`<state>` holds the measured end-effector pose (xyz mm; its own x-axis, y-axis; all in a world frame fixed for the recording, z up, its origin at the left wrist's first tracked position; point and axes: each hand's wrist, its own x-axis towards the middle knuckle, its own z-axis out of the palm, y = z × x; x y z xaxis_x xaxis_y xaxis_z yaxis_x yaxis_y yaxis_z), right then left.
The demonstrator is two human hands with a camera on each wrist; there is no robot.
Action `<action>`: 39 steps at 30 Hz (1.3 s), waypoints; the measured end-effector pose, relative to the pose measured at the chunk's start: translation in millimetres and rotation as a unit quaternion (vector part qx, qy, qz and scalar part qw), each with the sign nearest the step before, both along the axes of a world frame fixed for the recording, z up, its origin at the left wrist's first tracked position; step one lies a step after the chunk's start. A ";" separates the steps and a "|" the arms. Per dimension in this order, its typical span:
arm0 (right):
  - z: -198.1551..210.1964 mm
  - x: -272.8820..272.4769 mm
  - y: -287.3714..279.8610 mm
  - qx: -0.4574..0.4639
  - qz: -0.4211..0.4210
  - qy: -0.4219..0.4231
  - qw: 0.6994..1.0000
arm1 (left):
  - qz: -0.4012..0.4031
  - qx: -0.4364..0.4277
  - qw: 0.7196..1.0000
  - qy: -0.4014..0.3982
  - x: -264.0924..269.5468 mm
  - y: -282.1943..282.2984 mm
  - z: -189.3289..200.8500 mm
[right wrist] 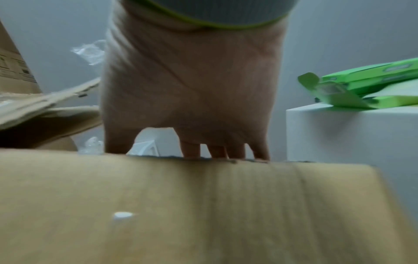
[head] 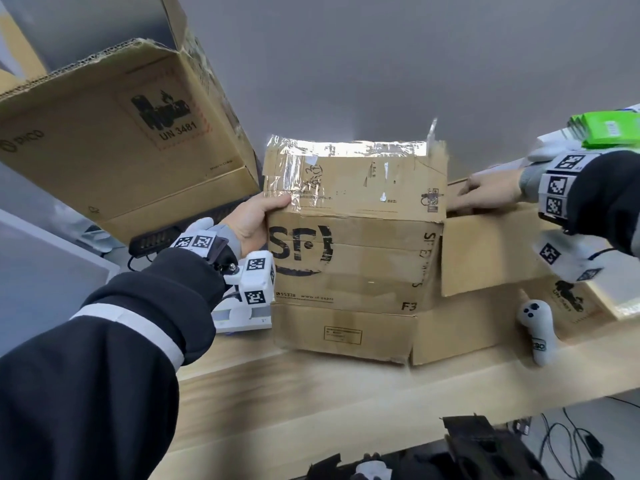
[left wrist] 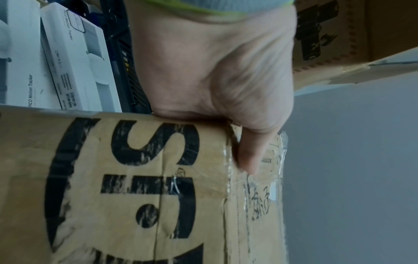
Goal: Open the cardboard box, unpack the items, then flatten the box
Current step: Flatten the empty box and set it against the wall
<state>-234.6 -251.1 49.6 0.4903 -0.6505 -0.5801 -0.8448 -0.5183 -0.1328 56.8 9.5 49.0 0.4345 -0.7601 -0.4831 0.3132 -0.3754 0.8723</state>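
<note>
Cardboard box (head: 353, 258) stands on table (head: 311, 393), worn, taped; likely light, soft at creases. Left hand (head: 258, 220) grips its upper corner, thumb in front. Right hand (head: 491, 192) reaches over side flap (head: 485, 251) edge, grip unclear. Hold by stiff corners.

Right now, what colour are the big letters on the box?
Black letters, clearest in left wrist view.

Location: office/tech workroom. Evidence: light wood desk (head: 311, 386) w/ shipping cartons (head: 114, 133), boxed motion-tracker pkgs (left wrist: 74, 59), white handheld controller (head: 536, 327). Cables (head: 568, 441) below desk.
</note>
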 end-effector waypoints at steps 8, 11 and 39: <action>-12.7 -38.0 -12.9 -0.020 -0.167 -0.016 0.986 | 0.081 0.042 0.996 0.016 12.4 4.4 1.4; -16.1 -45.1 -19.6 0.005 -0.162 -0.017 0.987 | 0.123 0.066 0.990 0.000 15.2 5.6 -1.2; -23.8 -39.2 -1.3 0.066 -0.286 -0.041 0.955 | 0.174 0.058 0.978 -0.103 26.4 14.0 -7.6</action>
